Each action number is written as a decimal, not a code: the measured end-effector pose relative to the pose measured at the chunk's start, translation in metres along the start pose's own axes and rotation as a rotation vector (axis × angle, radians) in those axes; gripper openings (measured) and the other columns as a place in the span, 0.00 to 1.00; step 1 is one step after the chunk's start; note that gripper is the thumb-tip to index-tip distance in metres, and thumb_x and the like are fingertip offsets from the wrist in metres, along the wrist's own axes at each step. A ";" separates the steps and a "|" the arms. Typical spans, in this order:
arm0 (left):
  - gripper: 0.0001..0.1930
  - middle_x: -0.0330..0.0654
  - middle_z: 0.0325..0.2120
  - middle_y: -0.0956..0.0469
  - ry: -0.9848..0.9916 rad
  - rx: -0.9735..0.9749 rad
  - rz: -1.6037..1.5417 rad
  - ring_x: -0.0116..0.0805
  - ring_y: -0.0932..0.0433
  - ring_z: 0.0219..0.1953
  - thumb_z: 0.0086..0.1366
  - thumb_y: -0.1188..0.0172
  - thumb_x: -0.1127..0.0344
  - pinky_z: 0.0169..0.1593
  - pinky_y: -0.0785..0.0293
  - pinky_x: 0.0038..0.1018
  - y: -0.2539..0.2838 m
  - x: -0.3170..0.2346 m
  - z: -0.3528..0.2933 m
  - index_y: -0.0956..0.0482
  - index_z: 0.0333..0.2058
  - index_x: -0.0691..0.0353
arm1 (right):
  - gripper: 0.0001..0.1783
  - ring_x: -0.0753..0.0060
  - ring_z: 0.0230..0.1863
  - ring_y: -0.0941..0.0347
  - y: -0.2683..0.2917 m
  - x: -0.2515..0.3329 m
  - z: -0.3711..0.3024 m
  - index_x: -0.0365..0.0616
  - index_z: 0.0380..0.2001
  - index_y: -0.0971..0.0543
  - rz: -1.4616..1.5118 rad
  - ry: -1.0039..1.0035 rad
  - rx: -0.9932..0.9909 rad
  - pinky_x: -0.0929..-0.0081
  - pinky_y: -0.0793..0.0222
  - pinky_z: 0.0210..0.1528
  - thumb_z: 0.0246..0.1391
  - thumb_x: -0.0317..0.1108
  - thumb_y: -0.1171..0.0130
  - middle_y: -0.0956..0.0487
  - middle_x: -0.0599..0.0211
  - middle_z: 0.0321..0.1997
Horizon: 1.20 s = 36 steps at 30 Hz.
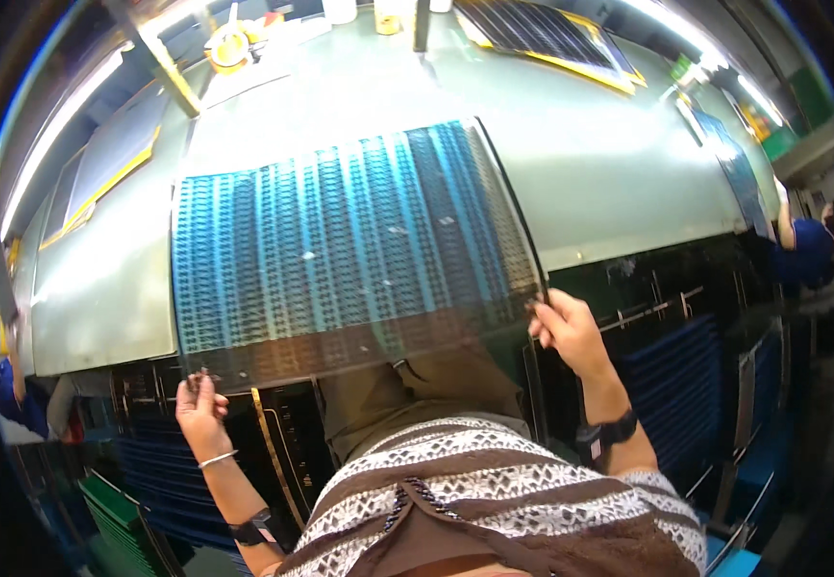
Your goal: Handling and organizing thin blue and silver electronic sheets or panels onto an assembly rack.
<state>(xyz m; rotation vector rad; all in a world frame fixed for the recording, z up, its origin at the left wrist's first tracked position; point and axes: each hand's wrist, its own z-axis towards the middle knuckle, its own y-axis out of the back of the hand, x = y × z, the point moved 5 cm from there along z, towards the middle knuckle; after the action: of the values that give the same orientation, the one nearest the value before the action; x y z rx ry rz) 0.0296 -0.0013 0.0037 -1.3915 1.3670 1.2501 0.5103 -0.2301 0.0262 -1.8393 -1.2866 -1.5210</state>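
A large, thin, see-through sheet (340, 240) with rows of fine repeated patterns spreads out in front of me, shining blue under the lamps. My left hand (202, 404) pinches its near left corner between thumb and fingers. At the near right corner, my right hand (571, 327) grips the sheet the same way. The far part of the sheet is over the pale worktable (628, 183), while its near strip reaches past the table's edge, and my trousers show through it. I cannot tell whether the far edge touches the table.
Dark patterned panels with yellow borders (551, 38) lie at the table's far right, with another panel (114, 163) at the left. A yellow tape roll (229, 48) sits at the back. Racks of blue panels (672, 385) stand below the table. A person in blue (806, 250) is at the far right.
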 end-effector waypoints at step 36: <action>0.08 0.37 0.30 0.23 -0.128 -0.109 0.010 0.22 0.25 0.22 0.63 0.46 0.69 0.24 0.29 0.13 -0.014 0.005 0.042 0.28 0.41 0.61 | 0.08 0.84 0.20 0.32 -0.011 -0.020 0.031 0.41 0.23 0.32 0.168 0.126 -0.228 0.86 0.33 0.19 0.52 0.26 0.44 0.30 0.72 0.19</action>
<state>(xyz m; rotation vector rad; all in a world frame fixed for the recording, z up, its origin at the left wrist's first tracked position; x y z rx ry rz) 0.0381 0.0396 -0.0100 -1.3543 1.2358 1.4132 0.5177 -0.2080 -0.0041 -1.8996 -0.9089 -1.7168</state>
